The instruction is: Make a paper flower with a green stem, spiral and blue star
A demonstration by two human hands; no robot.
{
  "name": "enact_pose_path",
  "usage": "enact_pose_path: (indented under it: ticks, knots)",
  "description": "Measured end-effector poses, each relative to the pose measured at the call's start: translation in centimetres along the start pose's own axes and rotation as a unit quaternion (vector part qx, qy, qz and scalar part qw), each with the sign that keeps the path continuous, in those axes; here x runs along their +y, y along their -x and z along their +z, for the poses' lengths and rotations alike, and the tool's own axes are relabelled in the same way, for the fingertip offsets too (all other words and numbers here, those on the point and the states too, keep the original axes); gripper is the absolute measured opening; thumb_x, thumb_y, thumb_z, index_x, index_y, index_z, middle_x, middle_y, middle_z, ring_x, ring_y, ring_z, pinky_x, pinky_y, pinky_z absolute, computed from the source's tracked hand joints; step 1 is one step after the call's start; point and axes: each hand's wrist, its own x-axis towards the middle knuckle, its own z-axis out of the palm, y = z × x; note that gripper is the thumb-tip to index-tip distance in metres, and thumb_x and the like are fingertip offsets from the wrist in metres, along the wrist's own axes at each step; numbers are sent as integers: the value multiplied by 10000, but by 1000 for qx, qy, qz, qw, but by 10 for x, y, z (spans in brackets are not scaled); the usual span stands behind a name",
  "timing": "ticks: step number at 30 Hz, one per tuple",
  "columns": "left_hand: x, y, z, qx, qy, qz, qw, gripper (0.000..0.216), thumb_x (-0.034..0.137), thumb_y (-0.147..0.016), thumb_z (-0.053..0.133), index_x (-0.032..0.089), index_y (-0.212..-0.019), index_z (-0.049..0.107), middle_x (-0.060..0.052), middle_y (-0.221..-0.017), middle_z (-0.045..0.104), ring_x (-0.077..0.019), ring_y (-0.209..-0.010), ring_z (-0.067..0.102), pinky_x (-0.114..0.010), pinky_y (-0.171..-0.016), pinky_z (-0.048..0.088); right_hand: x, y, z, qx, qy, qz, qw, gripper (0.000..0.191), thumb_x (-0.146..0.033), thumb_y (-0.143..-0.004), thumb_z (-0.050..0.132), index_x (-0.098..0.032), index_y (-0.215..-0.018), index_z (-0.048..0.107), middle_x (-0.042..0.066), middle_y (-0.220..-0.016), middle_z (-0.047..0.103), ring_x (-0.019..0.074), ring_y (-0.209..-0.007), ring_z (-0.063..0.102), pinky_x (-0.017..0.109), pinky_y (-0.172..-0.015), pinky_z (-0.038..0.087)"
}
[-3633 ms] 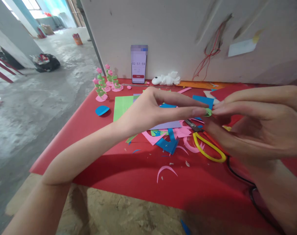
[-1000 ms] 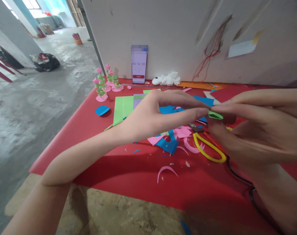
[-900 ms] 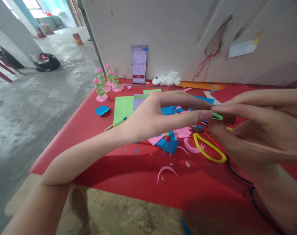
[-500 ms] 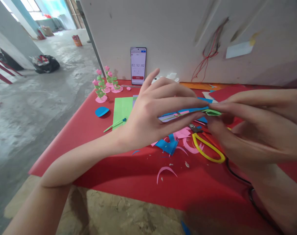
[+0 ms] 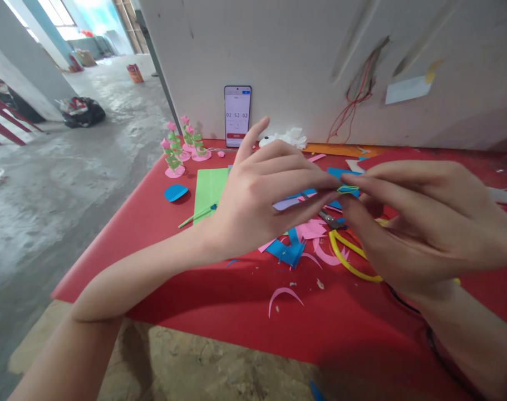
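Observation:
My left hand and my right hand meet above a red table. Both pinch a small curled green paper strip between their fingertips. The left index finger sticks up, while the other left fingers press toward the strip. Under the hands lie paper scraps in blue, pink and purple, and yellow-handled scissors partly hidden by my right hand.
A phone showing a timer leans on the white wall behind. Small green-and-pink paper trees stand at the far left corner, near a green sheet and a blue paper disc. A white crumpled tissue lies by the wall.
My left hand has turned so its back faces up and its fingers have spread. The green strip has been flattened from a small curl into a thin loop. The view shifted slightly down.

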Motion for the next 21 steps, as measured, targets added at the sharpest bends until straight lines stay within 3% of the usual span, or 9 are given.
enact_pose_path:
  ticks: [4,10,17,21]
  knots:
    - [-2,1,1,23,-11,19,999,119,260,-841,574,258,-759,660,68,-737,724,-118,-724,654,-425,-1035,412,-1,1,3,9,4,6,1000,438,-33,-684,679,-209,-1078,603,50,-918,644,105,-730,592,245,-598,484]
    - [1,1,2,-12,45,-56,997,67,196,-804,629,242,-772,665,40,-748,717,-149,-763,661,-478,-1059,371,0,0,5,11,-1,3,1000,336,-10,-686,664,-138,-993,611,77,-920,649,111,-795,610,228,-653,504]
    - [2,0,2,-34,123,-126,984,45,181,-779,669,221,-766,654,50,-784,737,-143,-757,673,-446,-1003,432,-1,3,4,10,39,-13,999,377,-2,-656,675,-157,-991,599,61,-871,657,119,-747,622,230,-629,516]
    - [5,-2,0,-48,166,-148,974,39,183,-779,670,215,-757,664,41,-808,744,-144,-788,674,-372,-885,508,3,7,2,-5,66,-63,996,526,-14,-654,674,-171,-1146,577,70,-884,665,125,-688,614,255,-592,506]
